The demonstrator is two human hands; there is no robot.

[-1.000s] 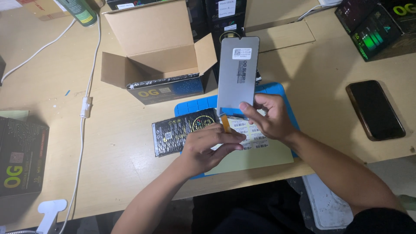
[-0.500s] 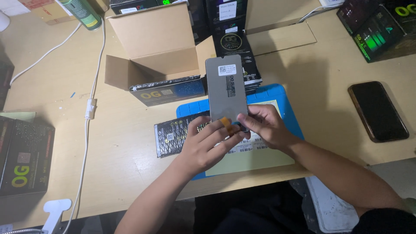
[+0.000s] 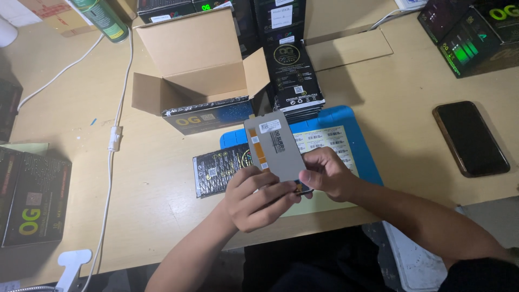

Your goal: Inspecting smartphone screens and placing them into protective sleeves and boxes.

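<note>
2 hands meet over the front edge of the bench (image 3: 135, 216), both gripping 1 grey replacement phone screen panel (image 3: 273, 148) seen from its back. At far left, a dark product box (image 3: 35, 200) lies flat near the bench edge, and a white cable (image 3: 111, 162) runs from the back of the bench toward the front, with an inline connector partway along. Next comes an open cardboard box (image 3: 197, 81) with its lid flap thrown back and its inside bare, likely so contents can go in or out freely. Just in front of it, a flat black packet (image 3: 221, 167) lies partly on a blue work mat (image 3: 346, 124).

The left hand (image 3: 257, 197) curls its fingers around the panel's lower left edge from beneath, while the right hand (image 3: 327, 173) pinches the lower right corner with thumb on top. Holding by the bottom edges seems meant to keep fingers off the orange flex strip and the labels. The panel is lifted above the mat, not resting on it. Its long axis runs from the hands up and slightly left, the top end pointing toward the open box.

A sheet of printed labels (image 3: 330, 141) lies on the mat under the right hand. A stack of black packages (image 3: 294, 81) stands behind. Well apart at right lies a dark phone (image 3: 470, 138), face up.
</note>
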